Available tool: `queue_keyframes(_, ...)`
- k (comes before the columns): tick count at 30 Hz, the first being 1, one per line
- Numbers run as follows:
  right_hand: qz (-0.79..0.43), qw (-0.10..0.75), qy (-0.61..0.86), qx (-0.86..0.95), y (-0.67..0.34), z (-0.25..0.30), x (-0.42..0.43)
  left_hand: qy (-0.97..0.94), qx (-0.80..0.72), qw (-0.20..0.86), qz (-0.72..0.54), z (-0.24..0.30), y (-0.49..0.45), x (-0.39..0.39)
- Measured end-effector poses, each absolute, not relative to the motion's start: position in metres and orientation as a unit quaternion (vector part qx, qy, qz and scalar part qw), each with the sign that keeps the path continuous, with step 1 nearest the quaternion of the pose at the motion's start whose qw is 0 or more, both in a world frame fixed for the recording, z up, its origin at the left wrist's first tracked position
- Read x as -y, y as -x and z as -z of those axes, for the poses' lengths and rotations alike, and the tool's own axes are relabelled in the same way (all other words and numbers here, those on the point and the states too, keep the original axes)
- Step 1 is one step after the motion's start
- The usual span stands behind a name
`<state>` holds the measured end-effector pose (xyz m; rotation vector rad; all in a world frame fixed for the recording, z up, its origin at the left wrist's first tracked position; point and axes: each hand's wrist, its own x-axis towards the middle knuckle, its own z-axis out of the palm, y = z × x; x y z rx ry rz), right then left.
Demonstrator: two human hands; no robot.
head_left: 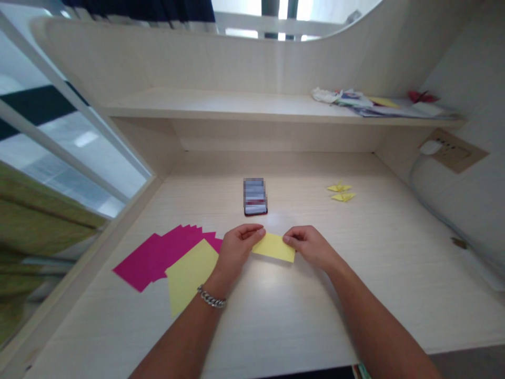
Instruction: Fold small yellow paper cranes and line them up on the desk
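A folded yellow sheet of paper (pixel 273 247) is held between both hands, just above the desk. My left hand (pixel 240 245) pinches its upper left corner between thumb and fingers. At the upper right corner, my right hand (pixel 307 243) grips the paper the same way. Under and beside my left wrist lies a flat yellow sheet (pixel 191 271), partly hidden by the arm. It overlaps a fanned-out set of magenta sheets (pixel 158 258). Beyond the hands a phone (pixel 255 196) lies with its screen lit. Two small folded yellow paper cranes (pixel 342 192) rest to the right of it.
A shelf (pixel 236 108) runs above the back of the desk, with papers (pixel 394 108) and a crumpled white wad (pixel 325 96) on its right side. A plug with a grey cable (pixel 418 189) sits in the wall socket (pixel 453 150). Metal bars (pixel 59 100) stand at the left.
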<state>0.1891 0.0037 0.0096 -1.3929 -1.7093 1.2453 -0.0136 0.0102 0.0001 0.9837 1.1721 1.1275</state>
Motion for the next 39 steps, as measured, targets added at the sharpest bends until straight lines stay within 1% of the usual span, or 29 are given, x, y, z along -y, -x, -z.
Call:
queue_keyframes(4, -0.461, 0.288, 0.521, 0.658, -0.188, -0.011, -0.003, -0.493, -0.534, 0.544, -0.42, -0.001, 0.011, -0.007)
queue_keyframes(9, -0.457, 0.289, 0.521, 0.66, -0.177, -0.008, -0.001, -0.56, -0.501, 0.528, -0.396, -0.001, 0.006, -0.001)
queue_keyframes(12, -0.469, 0.289, 0.53, 0.645, -0.18, -0.006, -0.003, -0.552, -0.523, 0.503, -0.411, -0.001, 0.009, -0.003)
queue_keyframes(17, -0.515, 0.324, 0.538, 0.583, -0.204, -0.009, -0.011, -0.499, -0.555, 0.478, -0.463, -0.001, 0.02, -0.011)
queue_keyframes(21, -0.538, 0.405, 0.535, 0.511, -0.204, -0.01, -0.013, -0.46, -0.558, 0.477, -0.501, 0.0, 0.019, -0.011)
queue_keyframes(23, -0.565, 0.403, 0.509, 0.509, -0.195, -0.008, -0.012, -0.455, -0.551, 0.486, -0.503, -0.001, 0.016, -0.01)
queue_keyframes(28, -0.504, 0.42, 0.53, 0.537, -0.182, -0.002, -0.01, -0.527, -0.532, 0.493, -0.444, -0.006, 0.014, -0.006)
queue_keyframes(31, -0.51, 0.387, 0.506, 0.578, -0.182, -0.003, -0.008, -0.609, -0.495, 0.492, -0.377, -0.008, 0.012, -0.003)
queue_keyframes(33, -0.521, 0.385, 0.493, 0.581, -0.184, -0.004, -0.008, -0.641, -0.476, 0.493, -0.346, -0.009, 0.011, -0.001)
queue_keyframes(37, -0.523, 0.46, 0.515, 0.5, -0.193, -0.004, -0.013, -0.644, -0.478, 0.503, -0.323, -0.011, 0.013, -0.001)
queue_keyframes(39, -0.515, 0.481, 0.537, 0.464, -0.2, -0.004, -0.016, -0.632, -0.487, 0.514, -0.314, -0.011, 0.016, -0.004)
